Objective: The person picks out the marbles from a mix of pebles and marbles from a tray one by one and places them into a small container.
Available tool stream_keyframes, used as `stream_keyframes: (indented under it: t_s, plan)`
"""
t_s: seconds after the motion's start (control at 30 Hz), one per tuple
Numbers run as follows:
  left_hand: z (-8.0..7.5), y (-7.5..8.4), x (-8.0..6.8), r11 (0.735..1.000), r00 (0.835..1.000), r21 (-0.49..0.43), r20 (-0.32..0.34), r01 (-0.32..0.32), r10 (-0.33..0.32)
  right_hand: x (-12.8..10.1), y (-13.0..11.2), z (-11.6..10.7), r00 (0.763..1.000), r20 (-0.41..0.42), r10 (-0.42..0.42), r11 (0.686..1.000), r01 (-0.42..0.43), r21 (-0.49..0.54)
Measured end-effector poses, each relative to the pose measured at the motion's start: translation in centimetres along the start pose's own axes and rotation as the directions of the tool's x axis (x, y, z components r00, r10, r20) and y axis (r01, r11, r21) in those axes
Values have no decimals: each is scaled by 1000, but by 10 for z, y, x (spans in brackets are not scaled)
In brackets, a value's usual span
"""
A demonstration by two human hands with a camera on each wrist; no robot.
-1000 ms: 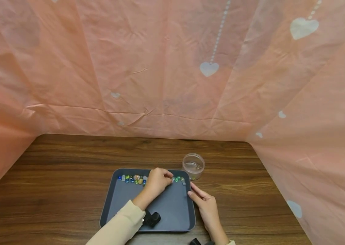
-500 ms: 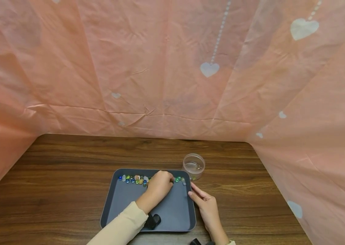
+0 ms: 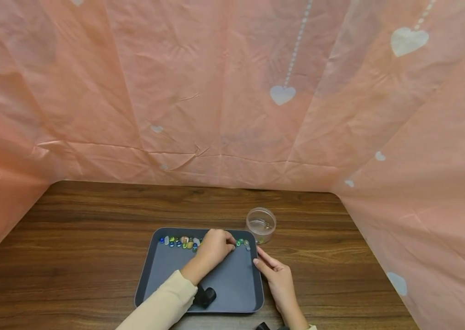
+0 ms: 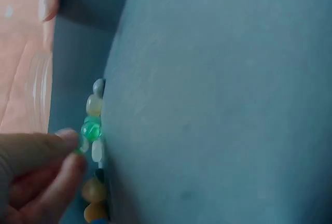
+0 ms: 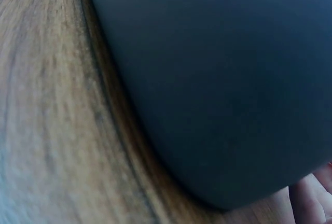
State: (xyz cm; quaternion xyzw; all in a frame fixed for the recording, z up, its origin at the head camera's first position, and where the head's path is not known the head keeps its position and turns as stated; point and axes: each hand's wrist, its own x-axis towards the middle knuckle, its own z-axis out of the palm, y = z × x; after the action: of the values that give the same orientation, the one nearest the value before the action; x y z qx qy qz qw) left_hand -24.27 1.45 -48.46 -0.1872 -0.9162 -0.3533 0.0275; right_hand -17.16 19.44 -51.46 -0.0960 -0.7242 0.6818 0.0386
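A dark grey tray (image 3: pixel 232 288) lies on the table with a line of coloured glass pebbles (image 3: pixel 179 243) along its far wall. My left hand (image 3: pixel 212 250) reaches over the tray to that line. In the left wrist view its thumb and finger (image 4: pixel 62 141) pinch a clear, greenish glass pebble (image 4: pixel 83 145). Beside it lie a bright green pebble (image 4: pixel 92 130) and a pale one (image 4: pixel 97 151). My right hand (image 3: pixel 281 280) grips the tray's right edge, thumb at the rim and fingers along the outside. Part of the pebble line is hidden behind my left hand.
A round clear plastic jar (image 3: pixel 260 224) with a few small pieces in it stands just behind the tray's far right corner. Pink cloth (image 3: pixel 220 114) with white hearts encloses the wooden table (image 3: pixel 92 229) at the back and sides.
My left hand has shifted slightly right and back along the pebble line, its fingers staying at the pebbles. My right hand has stayed at the tray's edge.
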Motion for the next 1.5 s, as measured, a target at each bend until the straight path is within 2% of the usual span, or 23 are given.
stream_keyframes:
  t_s: [0.07,0.1,0.13,0.2,0.27,0.3,0.37,0.4,0.43,0.57,0.7,0.77,0.83,0.93,1.0,1.1,1.17,1.23,1.3,1.37,1.5]
  plan:
    - [-3,-1,3,989,999,-143,-17,37,-40,0,0,0,1000,-1,-1,1000,1,0]
    - [-5,-2,4,972,998,-225,-15,61,-66,0,-1,0,1000,-2,0,1000,0,1]
    - [-6,-1,6,943,995,-319,-4,94,-101,0,-1,0,1000,-2,1,1000,-1,1]
    - [-9,-1,9,851,983,-495,35,174,-180,0,-1,0,1000,-2,2,1000,-2,2]
    - [-12,-1,13,734,963,-631,96,253,-250,0,0,0,1000,-1,3,1000,-3,3]
    - [-13,-1,15,683,955,-674,121,280,-272,0,0,0,1000,-1,2,1000,-2,4]
    - [-13,1,19,604,941,-732,160,315,-297,0,0,0,1000,0,-2,1000,2,7]
    - [-14,2,21,580,939,-749,170,321,-300,0,0,0,1000,-1,-4,1000,4,10]
    - [-14,3,23,559,937,-763,178,324,-299,0,1,1,1000,-3,-6,1000,6,11]
    - [-15,11,34,518,943,-799,179,306,-281,-1,1,2,1000,-7,-9,1000,9,14]
    - [-17,19,45,507,944,-808,173,300,-283,-1,1,3,1000,-7,-4,1000,4,6]
    - [-17,23,50,519,944,-800,169,300,-284,-1,1,3,1000,-7,-1,1000,1,1]
    - [-17,27,56,543,948,-787,164,293,-274,-1,0,4,1000,-10,-2,1000,2,-4]
    - [-16,33,63,607,955,-743,154,282,-256,0,0,3,1000,-11,-4,1000,4,-8]
    - [-15,37,67,670,962,-694,133,263,-240,0,-1,3,1000,-7,-6,1000,6,-4]
    - [-14,42,72,809,980,-555,69,193,-186,-1,-1,3,1000,-1,-6,1000,6,2]
    - [-13,45,75,886,990,-443,33,137,-136,-1,-1,3,1000,5,-2,1000,2,9]
    - [-12,49,78,942,997,-327,14,79,-79,-1,-1,3,1000,9,-1,1000,0,11]
    - [-12,54,80,971,999,-235,22,34,-30,0,-1,3,1000,11,0,1000,0,16]
    - [-10,58,81,987,999,-159,41,5,1,0,-2,3,1000,12,-3,1000,3,15]
    - [-5,60,82,998,997,-42,72,-37,40,0,-1,4,1000,6,-13,1000,13,-7]
